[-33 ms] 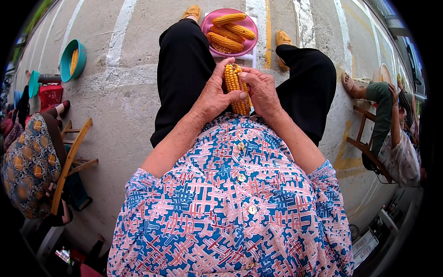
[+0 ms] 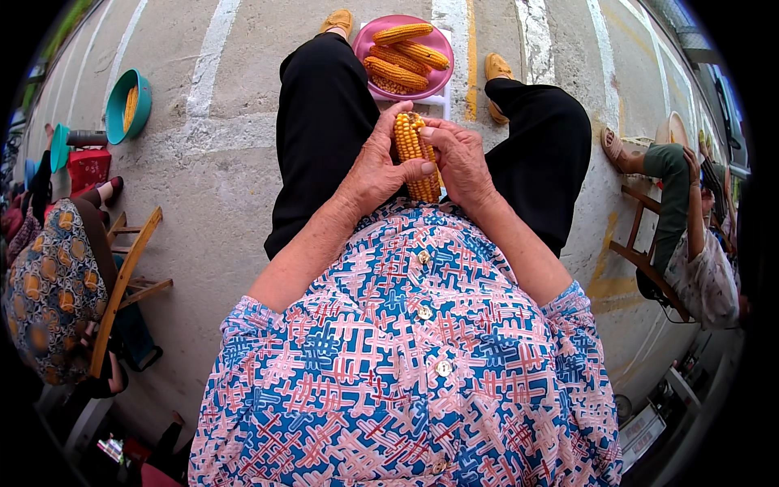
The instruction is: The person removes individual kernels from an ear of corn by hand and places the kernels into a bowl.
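An upright yellow corn cob (image 2: 417, 177) is between my hands in front of my lap, with a few dark gaps among the kernels at its top. My left hand (image 2: 376, 169) wraps round its left side, thumb lying across the front. My right hand (image 2: 461, 165) grips its upper right, thumb pressed on the kernels near the top. Beyond them, between my feet, a pink basin (image 2: 442, 80) on a white stand holds several cobs (image 2: 403, 33) and some loose kernels.
At left, a teal basin (image 2: 138, 114) with corn, a red bag (image 2: 85, 170), a wooden chair (image 2: 131, 280) and a seated person (image 2: 57, 292) in patterned clothing. At right, another person (image 2: 672, 195) sits on a wooden chair (image 2: 637, 247). The painted concrete ground (image 2: 211, 178) surrounds me.
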`<state>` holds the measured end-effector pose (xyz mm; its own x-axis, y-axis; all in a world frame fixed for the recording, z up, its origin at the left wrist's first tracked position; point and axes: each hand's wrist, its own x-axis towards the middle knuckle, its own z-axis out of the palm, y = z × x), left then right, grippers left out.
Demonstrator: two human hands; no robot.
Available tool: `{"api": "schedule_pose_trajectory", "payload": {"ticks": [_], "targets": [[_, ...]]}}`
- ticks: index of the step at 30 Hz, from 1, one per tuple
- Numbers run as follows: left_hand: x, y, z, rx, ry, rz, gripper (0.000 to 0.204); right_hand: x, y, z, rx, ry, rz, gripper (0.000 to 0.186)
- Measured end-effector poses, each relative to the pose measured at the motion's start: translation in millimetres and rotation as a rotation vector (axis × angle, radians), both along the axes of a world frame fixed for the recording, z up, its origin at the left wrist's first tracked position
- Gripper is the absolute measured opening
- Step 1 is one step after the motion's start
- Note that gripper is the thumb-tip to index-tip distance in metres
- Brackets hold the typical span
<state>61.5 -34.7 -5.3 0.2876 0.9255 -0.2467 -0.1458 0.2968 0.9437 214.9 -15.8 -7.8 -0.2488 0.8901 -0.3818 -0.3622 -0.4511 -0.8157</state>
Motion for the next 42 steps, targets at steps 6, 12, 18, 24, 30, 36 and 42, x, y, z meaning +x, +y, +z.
{"api": "schedule_pose_trajectory", "payload": {"ticks": [6, 12, 18, 24, 30, 36, 42], "targets": [[-0.2, -0.4, -1.9, 0.01, 0.019, 0.0, 0.085, -0.4, -0.7, 1.2, -0.036, 0.031, -0.002, 0.028], [-0.6, -0.4, -4.6, 0.023, 0.044, -0.003, 0.086, 2.1, -0.3, -6.5, -0.047, 0.051, -0.012, 0.03], [-0.9, -0.2, -3.9, 0.017, 0.055, -0.009, 0.087, 0.5, 0.3, -0.6, -0.082, 0.068, -0.025, 0.03], [-0.6, -0.8, -1.3, 0.004, 0.061, -0.007, 0.087, 0.4, 0.8, 2.6, -0.081, 0.097, -0.017, 0.031], [-0.9, -0.9, -1.3, 0.04, 0.099, -0.012, 0.087, 1.5, 0.1, -6.1, -0.022, 0.017, 0.043, 0.03], [-0.7, -1.8, -1.4, 0.032, 0.051, -0.007, 0.086, 4.0, -1.4, -6.1, -0.016, 0.01, 0.042, 0.03], [-0.3, -2.0, 0.5, -0.003, -0.022, -0.005, 0.084, 5.2, -1.4, -0.8, -0.043, 0.067, 0.008, 0.03]]}}
